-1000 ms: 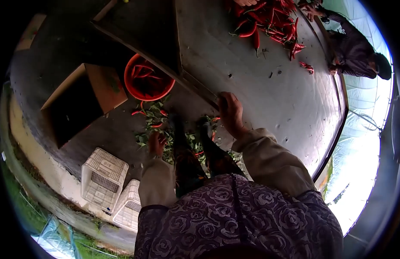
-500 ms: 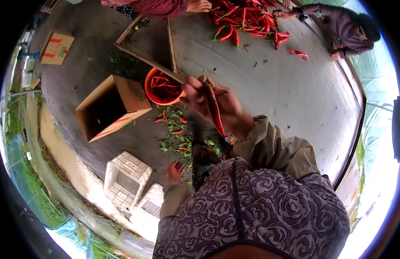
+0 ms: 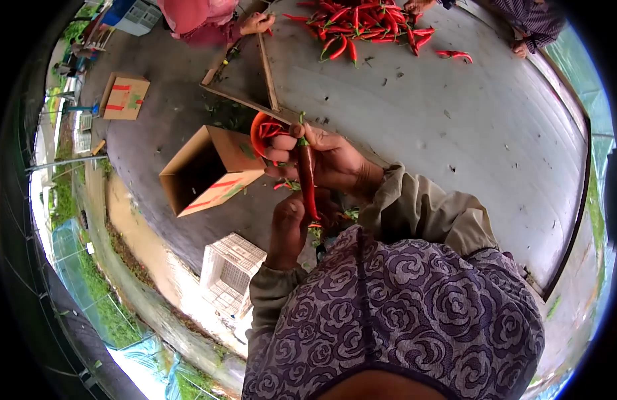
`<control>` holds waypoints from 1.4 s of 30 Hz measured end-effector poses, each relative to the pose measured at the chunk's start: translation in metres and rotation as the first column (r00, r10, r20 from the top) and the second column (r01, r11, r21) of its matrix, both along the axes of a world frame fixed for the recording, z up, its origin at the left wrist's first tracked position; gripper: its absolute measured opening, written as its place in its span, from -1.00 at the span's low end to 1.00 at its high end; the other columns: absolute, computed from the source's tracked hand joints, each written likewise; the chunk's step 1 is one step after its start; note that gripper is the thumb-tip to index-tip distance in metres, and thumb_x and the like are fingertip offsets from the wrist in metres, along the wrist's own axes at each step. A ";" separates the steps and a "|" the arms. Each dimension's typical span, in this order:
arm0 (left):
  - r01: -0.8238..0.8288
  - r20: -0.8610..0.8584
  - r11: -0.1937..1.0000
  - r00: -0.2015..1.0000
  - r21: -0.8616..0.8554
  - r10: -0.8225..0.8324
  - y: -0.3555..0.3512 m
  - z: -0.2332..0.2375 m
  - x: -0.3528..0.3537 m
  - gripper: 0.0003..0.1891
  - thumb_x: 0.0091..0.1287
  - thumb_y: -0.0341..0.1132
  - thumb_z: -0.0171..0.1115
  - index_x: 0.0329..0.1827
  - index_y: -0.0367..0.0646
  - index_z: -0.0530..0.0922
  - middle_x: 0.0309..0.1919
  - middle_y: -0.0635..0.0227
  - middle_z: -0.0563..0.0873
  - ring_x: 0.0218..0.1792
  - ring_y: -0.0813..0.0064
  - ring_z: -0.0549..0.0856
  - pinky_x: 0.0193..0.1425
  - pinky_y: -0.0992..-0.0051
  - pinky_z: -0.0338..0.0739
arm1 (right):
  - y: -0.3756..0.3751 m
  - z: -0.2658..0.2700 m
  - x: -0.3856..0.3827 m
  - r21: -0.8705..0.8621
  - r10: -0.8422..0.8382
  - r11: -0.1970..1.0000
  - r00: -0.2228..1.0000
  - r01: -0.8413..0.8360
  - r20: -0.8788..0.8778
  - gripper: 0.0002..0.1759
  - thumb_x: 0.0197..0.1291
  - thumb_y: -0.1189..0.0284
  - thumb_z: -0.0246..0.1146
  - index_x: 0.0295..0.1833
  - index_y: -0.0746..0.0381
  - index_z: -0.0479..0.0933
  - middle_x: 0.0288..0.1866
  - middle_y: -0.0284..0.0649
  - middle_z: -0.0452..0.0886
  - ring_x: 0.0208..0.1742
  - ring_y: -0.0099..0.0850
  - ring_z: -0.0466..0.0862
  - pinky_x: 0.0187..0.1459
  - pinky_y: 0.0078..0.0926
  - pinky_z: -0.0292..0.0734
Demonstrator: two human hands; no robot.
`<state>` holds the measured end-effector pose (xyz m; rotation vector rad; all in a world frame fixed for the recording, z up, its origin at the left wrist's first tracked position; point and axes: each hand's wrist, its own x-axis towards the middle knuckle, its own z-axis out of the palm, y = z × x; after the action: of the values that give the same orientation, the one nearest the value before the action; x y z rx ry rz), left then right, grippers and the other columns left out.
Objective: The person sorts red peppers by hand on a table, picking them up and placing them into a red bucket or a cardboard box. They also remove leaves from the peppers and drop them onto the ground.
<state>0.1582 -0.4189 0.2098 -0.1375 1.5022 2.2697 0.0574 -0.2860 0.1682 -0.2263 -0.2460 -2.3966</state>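
A long red chili pepper (image 3: 307, 175) with a green stem hangs from my right hand (image 3: 342, 160), pinched near its stem between thumb and fingers. Its tip points down toward my apron. My left hand (image 3: 290, 223) is raised beside the pepper's lower end. Its thumb stands apart from the fingers, which pass in shadow behind the tip and are partly hidden. Behind my right fingers, an orange bucket (image 3: 258, 133) holds more red chilies. A large pile of red chilies (image 3: 362, 23) lies on the far part of the grey table (image 3: 468, 153).
Left of the bucket stands an open cardboard box (image 3: 212, 170), with a smaller carton (image 3: 125, 97) farther off. A white plastic crate (image 3: 234, 273) sits lower left. Wooden strips (image 3: 268, 73) edge the table. One person's hand (image 3: 257, 24) and another's hand (image 3: 418, 5) are across the table.
My left hand has risen from low beside my body to the pepper's lower end. The pepper now hangs more upright in my right hand. The view has shifted.
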 end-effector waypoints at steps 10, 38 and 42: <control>-0.008 0.093 0.944 0.995 -0.329 0.041 0.014 -0.044 0.002 -0.63 0.44 -0.23 0.23 0.14 -0.35 0.53 -0.43 0.33 0.62 -0.47 0.54 0.59 -0.38 0.53 0.50 | 0.043 -0.016 0.033 0.875 0.295 0.419 0.875 0.243 -0.384 -0.58 0.48 0.16 0.13 0.10 0.32 0.56 -0.03 -0.17 0.70 0.08 -0.44 0.63 0.11 -0.35 0.54; -0.256 0.655 0.888 0.603 -0.382 0.455 -0.154 -0.299 0.081 -0.89 0.38 -0.32 0.17 -0.22 -0.18 0.55 -0.41 0.27 0.63 -0.47 0.38 0.64 -0.47 0.41 0.52 | -0.004 -0.215 -0.064 0.026 0.817 -0.538 0.529 0.842 -0.232 -0.19 0.01 0.17 0.47 0.35 0.26 0.36 0.50 0.12 0.23 0.57 0.02 0.15 0.47 0.15 0.09; -0.203 0.716 0.948 0.621 -0.246 0.319 -0.189 -0.360 0.047 -0.90 0.35 -0.33 0.17 -0.26 -0.17 0.52 -0.43 0.29 0.60 -0.49 0.38 0.61 -0.49 0.39 0.49 | -0.005 -0.215 -0.069 -0.007 0.845 -0.511 0.501 0.859 -0.184 -0.22 0.00 0.18 0.46 0.32 0.27 0.38 0.50 0.12 0.24 0.55 0.02 0.18 0.48 0.14 0.08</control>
<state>0.2054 -0.6081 -0.1506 -1.2610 1.2026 1.8811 -0.0115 -0.2906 -0.0464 -0.4907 2.9599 -0.3256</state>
